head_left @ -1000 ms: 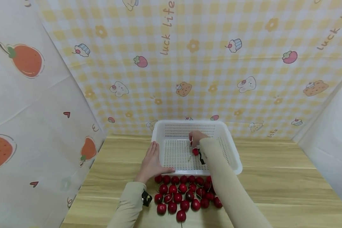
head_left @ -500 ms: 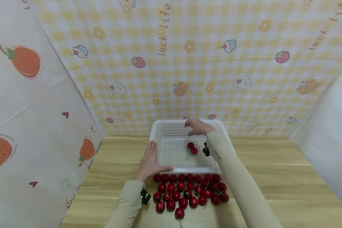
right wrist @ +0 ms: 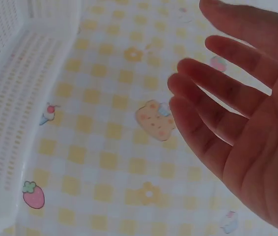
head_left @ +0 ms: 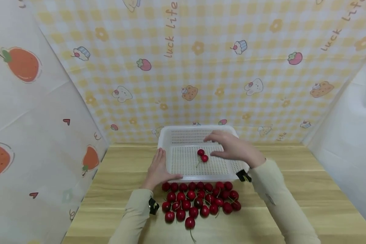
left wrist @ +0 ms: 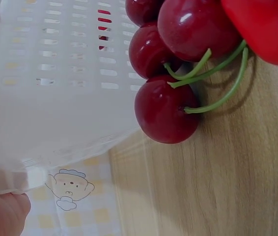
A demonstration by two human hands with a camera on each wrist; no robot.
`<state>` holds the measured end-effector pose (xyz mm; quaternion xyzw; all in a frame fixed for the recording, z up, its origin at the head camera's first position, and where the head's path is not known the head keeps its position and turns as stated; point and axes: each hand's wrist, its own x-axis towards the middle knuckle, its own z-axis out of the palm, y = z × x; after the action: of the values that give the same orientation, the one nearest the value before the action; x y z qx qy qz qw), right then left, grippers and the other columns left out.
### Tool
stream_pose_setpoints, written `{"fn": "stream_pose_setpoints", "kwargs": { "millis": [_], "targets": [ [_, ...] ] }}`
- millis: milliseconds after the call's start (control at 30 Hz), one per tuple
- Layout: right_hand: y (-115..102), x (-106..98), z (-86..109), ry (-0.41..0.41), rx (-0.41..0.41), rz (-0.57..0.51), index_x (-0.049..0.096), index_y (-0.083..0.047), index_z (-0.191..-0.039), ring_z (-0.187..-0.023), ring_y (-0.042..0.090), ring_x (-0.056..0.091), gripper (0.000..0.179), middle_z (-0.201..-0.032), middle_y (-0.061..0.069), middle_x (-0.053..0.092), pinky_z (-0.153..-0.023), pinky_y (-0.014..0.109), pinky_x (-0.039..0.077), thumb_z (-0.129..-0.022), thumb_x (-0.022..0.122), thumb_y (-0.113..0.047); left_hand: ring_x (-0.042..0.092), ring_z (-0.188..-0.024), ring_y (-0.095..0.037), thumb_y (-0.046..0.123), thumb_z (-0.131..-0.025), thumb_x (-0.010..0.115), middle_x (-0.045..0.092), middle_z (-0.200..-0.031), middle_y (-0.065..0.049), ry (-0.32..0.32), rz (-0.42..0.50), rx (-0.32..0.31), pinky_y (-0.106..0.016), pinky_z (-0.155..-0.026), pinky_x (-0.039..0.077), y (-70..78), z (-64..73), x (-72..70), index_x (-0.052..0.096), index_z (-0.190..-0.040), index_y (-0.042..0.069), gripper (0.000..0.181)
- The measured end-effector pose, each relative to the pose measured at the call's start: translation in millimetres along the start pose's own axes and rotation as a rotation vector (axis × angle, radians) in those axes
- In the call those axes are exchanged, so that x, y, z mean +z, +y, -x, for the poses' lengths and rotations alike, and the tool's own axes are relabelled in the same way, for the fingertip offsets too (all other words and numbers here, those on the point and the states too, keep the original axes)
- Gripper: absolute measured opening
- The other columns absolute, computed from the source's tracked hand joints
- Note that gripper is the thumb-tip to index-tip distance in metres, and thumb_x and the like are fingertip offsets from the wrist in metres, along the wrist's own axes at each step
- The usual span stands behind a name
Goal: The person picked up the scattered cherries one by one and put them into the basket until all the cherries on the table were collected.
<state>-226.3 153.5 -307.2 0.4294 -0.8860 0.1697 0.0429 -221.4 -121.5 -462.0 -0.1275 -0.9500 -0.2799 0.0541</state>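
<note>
A white perforated plastic basket (head_left: 210, 178) stands against the patterned cloth. My left hand (head_left: 158, 171) rests at its near left corner, fingers straight along the left rim and thumb stretched over the front rim. Two red cherries (head_left: 204, 158) lie side by side on the basket floor, one with a green stem showing. Above the basket's right part is my right hand (head_left: 233, 148), thumb spread apart from loosely extended fingers. The right wrist view shows its palm (right wrist: 266, 162) bare, holding nothing. Several stemmed cherries (head_left: 193, 212) lie in rough rows on the table before the basket.
The wood-grain table (head_left: 286, 189) reaches out on both sides of the basket. A yellow checked cloth (head_left: 198, 74) forms the back wall, and a white printed sheet (head_left: 48, 112) hangs at the left. Black straps (head_left: 244, 176) sit at both wrists.
My right hand has let go of a cherry, which now lies beside the other in the basket. It then rose and drew back to the right, fingers spreading. My left hand stays on the rim.
</note>
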Motion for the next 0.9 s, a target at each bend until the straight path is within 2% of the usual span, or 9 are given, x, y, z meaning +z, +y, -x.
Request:
{"fn": "stream_pose_setpoints", "kwargs": {
  "millis": [100, 200, 467, 633, 767, 900],
  "targets": [
    [-15.2, 4.6, 25.4, 0.014, -0.056, 0.007, 0.060, -0.005, -0.108, -0.096, 0.019, 0.058, 0.036, -0.104, 0.004, 0.061, -0.082, 0.034, 0.051, -0.075, 0.073, -0.012, 0.007, -0.138, -0.034, 0.068, -0.050, 0.073, 0.011, -0.148, -0.026, -0.019, -0.030, -0.015, -0.043, -0.112, 0.013, -0.2, -3.2, -1.0, 0.015, -0.141, -0.009, 0.132],
    [-25.7, 16.6, 49.9, 0.007, -0.055, -0.007, 0.062, -0.006, -0.105, -0.092, 0.017, 0.059, 0.033, -0.101, 0.003, 0.062, -0.077, 0.031, 0.052, -0.075, 0.072, -0.013, 0.006, -0.138, -0.034, 0.067, -0.051, 0.074, 0.010, -0.148, -0.026, -0.032, -0.041, -0.023, -0.043, -0.111, 0.012, 0.2, -4.9, -2.6, 0.016, -0.140, -0.010, 0.131],
    [-34.4, 73.3, 103.8, -0.063, 0.053, -0.188, 0.063, -0.009, -0.098, -0.084, 0.007, 0.058, 0.027, -0.095, -0.003, 0.061, -0.070, 0.021, 0.052, -0.073, 0.072, -0.012, 0.006, -0.138, -0.033, 0.066, -0.051, 0.074, 0.010, -0.148, -0.025, -0.031, -0.029, -0.025, -0.043, -0.112, 0.012, -0.3, -5.3, -4.1, 0.015, -0.141, -0.009, 0.131],
    [-32.7, 106.3, 128.0, -0.109, 0.162, -0.234, 0.065, -0.008, -0.096, -0.081, 0.010, 0.058, 0.027, -0.092, -0.001, 0.060, -0.067, 0.022, 0.051, -0.070, 0.073, -0.006, 0.006, -0.138, -0.033, 0.068, -0.050, 0.073, 0.010, -0.148, -0.025, -0.030, -0.040, -0.028, -0.043, -0.112, 0.012, -2.3, -4.3, -2.2, 0.016, -0.141, -0.009, 0.132],
    [-29.5, 123.3, 141.9, -0.098, 0.273, -0.184, 0.065, -0.006, -0.095, -0.082, 0.013, 0.058, 0.028, -0.091, -0.002, 0.059, -0.068, 0.025, 0.052, -0.069, 0.072, -0.005, 0.005, -0.138, -0.032, 0.068, -0.051, 0.073, 0.010, -0.148, -0.024, -0.034, -0.029, -0.033, -0.043, -0.112, 0.012, -0.6, -2.4, -2.1, 0.016, -0.141, -0.008, 0.131],
    [-25.9, 135.1, 153.3, -0.017, 0.380, -0.056, 0.065, -0.009, -0.094, -0.084, 0.016, 0.059, 0.031, -0.094, -0.003, 0.058, -0.070, 0.031, 0.053, -0.064, 0.072, -0.005, 0.006, -0.138, -0.033, 0.067, -0.051, 0.073, 0.011, -0.148, -0.025, -0.032, -0.012, -0.030, -0.044, -0.111, 0.013, 1.8, -0.8, -2.2, 0.016, -0.141, -0.009, 0.130]
  ]
}}
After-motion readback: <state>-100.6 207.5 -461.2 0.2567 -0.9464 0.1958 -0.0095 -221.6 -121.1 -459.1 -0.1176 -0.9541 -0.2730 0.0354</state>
